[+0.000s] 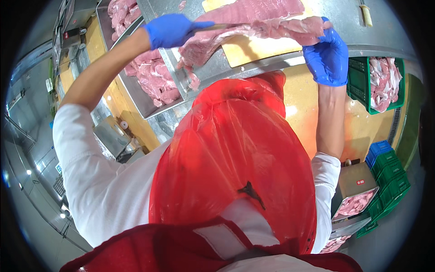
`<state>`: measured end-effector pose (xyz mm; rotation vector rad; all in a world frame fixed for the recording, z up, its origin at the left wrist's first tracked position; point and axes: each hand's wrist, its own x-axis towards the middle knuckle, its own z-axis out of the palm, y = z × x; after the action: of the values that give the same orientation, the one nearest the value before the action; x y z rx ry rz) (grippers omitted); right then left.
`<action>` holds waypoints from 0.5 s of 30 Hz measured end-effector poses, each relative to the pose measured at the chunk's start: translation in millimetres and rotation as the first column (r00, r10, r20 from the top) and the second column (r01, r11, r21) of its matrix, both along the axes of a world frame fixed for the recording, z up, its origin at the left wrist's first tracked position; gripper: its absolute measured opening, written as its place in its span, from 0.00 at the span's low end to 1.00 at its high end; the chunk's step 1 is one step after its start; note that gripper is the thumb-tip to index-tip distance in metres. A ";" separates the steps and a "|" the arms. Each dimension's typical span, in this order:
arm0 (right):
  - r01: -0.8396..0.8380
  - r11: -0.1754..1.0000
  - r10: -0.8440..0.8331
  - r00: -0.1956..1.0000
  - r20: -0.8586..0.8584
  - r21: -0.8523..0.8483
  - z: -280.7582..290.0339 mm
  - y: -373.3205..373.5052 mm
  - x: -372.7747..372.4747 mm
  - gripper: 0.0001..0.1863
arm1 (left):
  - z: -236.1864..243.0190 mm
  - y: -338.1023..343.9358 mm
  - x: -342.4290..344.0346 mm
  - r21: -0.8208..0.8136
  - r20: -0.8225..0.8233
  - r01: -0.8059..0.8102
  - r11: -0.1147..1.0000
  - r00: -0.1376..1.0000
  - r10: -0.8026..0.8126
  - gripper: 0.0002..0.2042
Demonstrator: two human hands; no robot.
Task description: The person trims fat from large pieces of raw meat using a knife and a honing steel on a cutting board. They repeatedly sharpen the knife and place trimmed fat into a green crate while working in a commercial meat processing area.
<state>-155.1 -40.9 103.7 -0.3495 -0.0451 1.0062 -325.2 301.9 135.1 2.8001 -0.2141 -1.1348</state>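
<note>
A long slab of raw pink meat (263, 31) lies across a yellow cutting board (247, 52) and the metal worktop, with a lower flap hanging toward me on the left. My left hand (172, 32), in a blue glove, is closed around a knife (222, 27), its forefinger stretched along it. The blade lies against the meat and is partly hidden by it. At the strip's right end, my blue-gloved right hand (327, 56) pinches the meat and holds it up off the board.
Metal trays of raw meat (156, 77) stand left of the worktop. To the right is a green crate (358, 86) with pale trimmings. A light-handled tool (366, 16) lies at the far right. Stacked green crates (389, 181) and a metal bin (355, 181) stand lower right.
</note>
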 end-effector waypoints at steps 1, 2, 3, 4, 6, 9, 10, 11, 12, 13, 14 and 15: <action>0.008 1.000 -0.008 1.000 -0.008 -0.015 9.8 6.3 -8.1 0.15 | -1.4 2.8 -12.8 -0.056 0.032 -0.014 0.998 0.999 0.016 0.33; -0.020 1.000 0.020 1.000 -0.023 -0.011 11.7 10.4 -8.1 0.15 | -4.6 -5.7 -12.4 -0.039 0.032 -0.023 0.999 0.999 0.024 0.33; -0.048 0.999 0.047 0.998 -0.039 -0.007 12.8 14.2 -7.1 0.15 | -10.1 -21.3 -4.3 -0.023 0.032 -0.031 0.999 0.999 0.032 0.33; -0.078 0.997 0.078 0.996 -0.049 0.006 14.0 18.3 -3.4 0.16 | -10.5 -28.0 -0.7 0.002 0.036 -0.043 0.999 0.998 0.043 0.33; 0.051 0.976 -0.051 0.999 0.004 -0.210 15.6 0.9 13.0 0.18 | 3.9 -23.9 -17.8 0.009 0.000 -0.072 0.997 0.997 0.072 0.34; 0.032 0.994 -0.037 0.998 -0.052 -0.100 15.7 -17.7 23.8 0.18 | 8.0 14.1 -57.9 -0.037 0.020 -0.081 0.996 0.996 0.082 0.36; 0.002 0.999 -0.003 1.000 -0.031 -0.038 16.5 -17.3 27.9 0.18 | 3.4 8.9 -48.3 -0.012 0.008 -0.063 0.998 0.998 0.063 0.36; -0.031 0.999 0.031 0.999 -0.010 0.032 19.5 -17.0 29.3 0.18 | 2.8 -6.1 -32.1 0.021 -0.007 -0.046 0.999 0.999 0.046 0.36; 0.003 1.000 -0.003 1.000 -0.006 -0.023 31.5 -16.6 24.3 0.17 | 4.1 -16.5 -33.5 0.051 -0.037 -0.038 0.998 0.999 0.040 0.36; 0.024 0.997 -0.024 1.000 0.007 -0.068 51.4 -13.5 25.1 0.16 | 6.6 -16.2 -47.8 0.040 -0.016 -0.074 0.996 0.997 0.075 0.36; 0.071 0.989 -0.068 0.997 0.028 -0.126 64.4 -11.8 26.9 0.15 | 1.1 -9.7 -59.0 0.014 0.009 -0.086 0.996 0.996 0.086 0.37; 0.054 0.990 -0.053 0.999 0.010 -0.128 64.6 -14.3 33.9 0.14 | -4.3 -1.3 -73.9 -0.013 0.034 -0.098 0.995 0.995 0.099 0.38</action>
<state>-121.2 -55.2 168.3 -0.4693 0.0237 0.9567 -399.1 300.6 130.7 2.7881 -0.0840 -1.0612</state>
